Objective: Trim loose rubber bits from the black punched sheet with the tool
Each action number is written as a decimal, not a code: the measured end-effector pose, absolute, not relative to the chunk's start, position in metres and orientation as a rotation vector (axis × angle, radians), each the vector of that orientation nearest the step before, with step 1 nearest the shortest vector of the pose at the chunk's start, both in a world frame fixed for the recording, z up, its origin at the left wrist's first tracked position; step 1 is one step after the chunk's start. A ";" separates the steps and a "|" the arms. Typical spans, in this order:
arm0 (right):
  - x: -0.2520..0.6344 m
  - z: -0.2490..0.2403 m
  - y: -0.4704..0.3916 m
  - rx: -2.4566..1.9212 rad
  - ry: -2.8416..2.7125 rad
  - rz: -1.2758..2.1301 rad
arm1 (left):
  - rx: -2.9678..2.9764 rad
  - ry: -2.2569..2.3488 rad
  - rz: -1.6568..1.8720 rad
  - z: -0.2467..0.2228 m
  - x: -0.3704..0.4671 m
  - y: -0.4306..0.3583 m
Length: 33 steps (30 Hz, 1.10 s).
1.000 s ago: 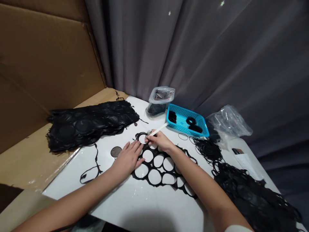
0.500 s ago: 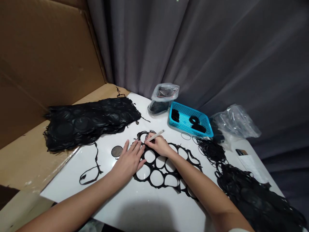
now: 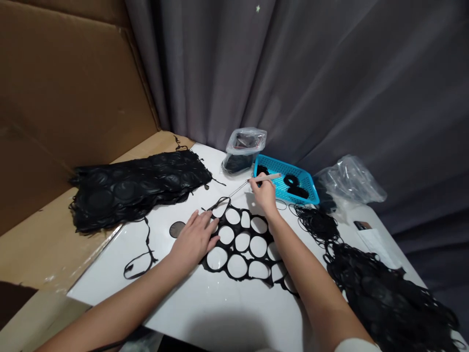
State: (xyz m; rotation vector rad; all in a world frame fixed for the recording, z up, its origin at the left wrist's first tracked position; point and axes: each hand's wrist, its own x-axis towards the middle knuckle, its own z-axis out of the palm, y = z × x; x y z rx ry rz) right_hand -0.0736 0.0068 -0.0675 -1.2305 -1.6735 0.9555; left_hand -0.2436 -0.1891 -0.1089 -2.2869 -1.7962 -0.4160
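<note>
A flat black rubber sheet with large round holes (image 3: pixel 232 250) lies on the white table. My left hand (image 3: pixel 196 234) rests on its left end, fingers stretched out and pressing it down. Above the sheet's far edge, my right hand (image 3: pixel 264 193) is closed around a pale pen-like tool (image 3: pixel 271 177). A thin black ring (image 3: pixel 239 188) is stretched from my right fingertips to the sheet's upper left corner, where a strip of rubber lifts. Whether fingers or tool tip grip the ring, I cannot tell. A dark round disc (image 3: pixel 177 229) lies left of my left hand.
A blue basket (image 3: pixel 311 182) with bundled black rings stands behind my right hand, beside a filled plastic bag (image 3: pixel 238 159). Stacked black sheets (image 3: pixel 139 188) lie at left. Loose black rings (image 3: pixel 318 225), scrap rubber (image 3: pixel 384 293) and a clear bag (image 3: pixel 355 181) are at right.
My right hand has moved up and right from the sheet's corner toward the basket, drawing the thin ring out taut. My left hand stays on the sheet.
</note>
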 end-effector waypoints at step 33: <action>-0.099 -0.093 -0.109 -0.701 -2.349 1.267 | -2.263 -1.801 -0.567 -0.117 -0.250 -0.252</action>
